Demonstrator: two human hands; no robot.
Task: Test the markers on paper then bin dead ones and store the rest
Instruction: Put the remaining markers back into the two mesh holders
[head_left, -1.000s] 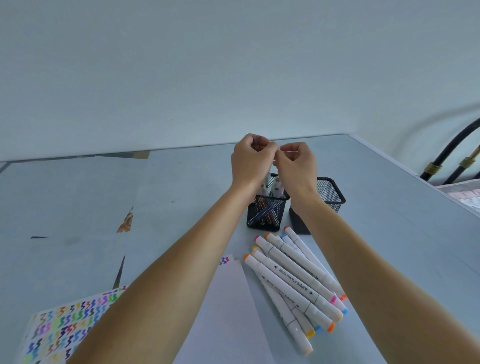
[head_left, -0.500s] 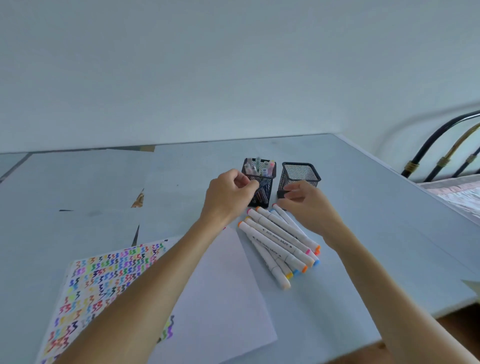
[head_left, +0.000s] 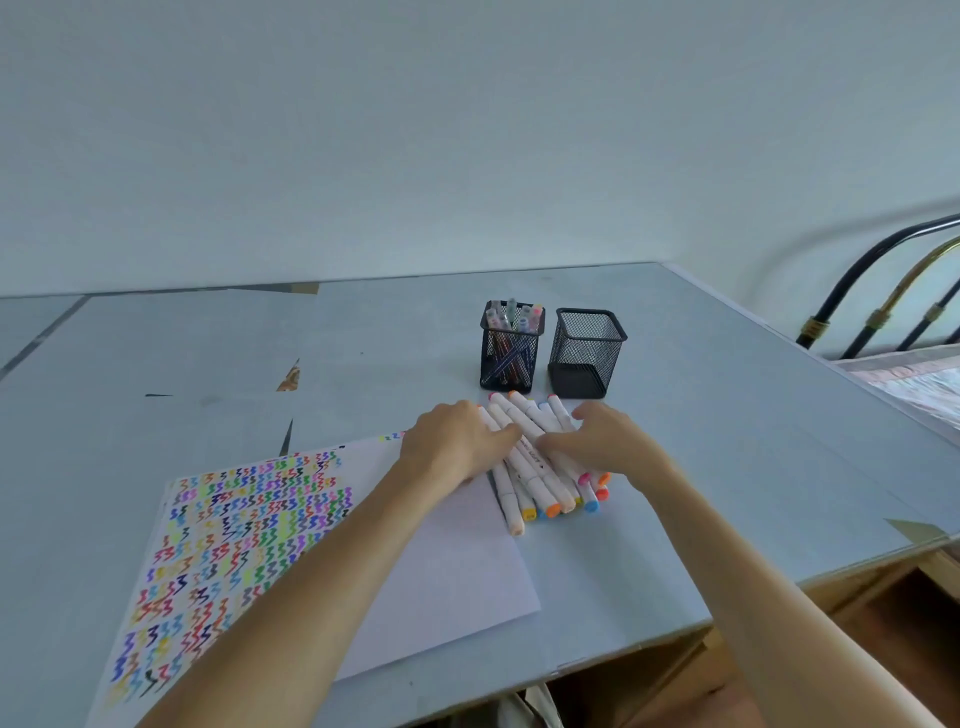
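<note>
Markers (head_left: 540, 457) lie heaped on the tabletop (head_left: 727, 441) beneath the left hand (head_left: 457, 441) and right hand (head_left: 602, 441), both resting loosely spread, sorting evidently unfinished: scribbled paper (head_left: 249, 535) beside the left, one holder (head_left: 511, 345) filled beyond, its neighbour (head_left: 587, 351) empty.

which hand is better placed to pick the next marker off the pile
Probably the right hand: its fingers already lie across the middle of the marker pile. The left hand rests at the pile's left edge, partly over the paper.
</note>
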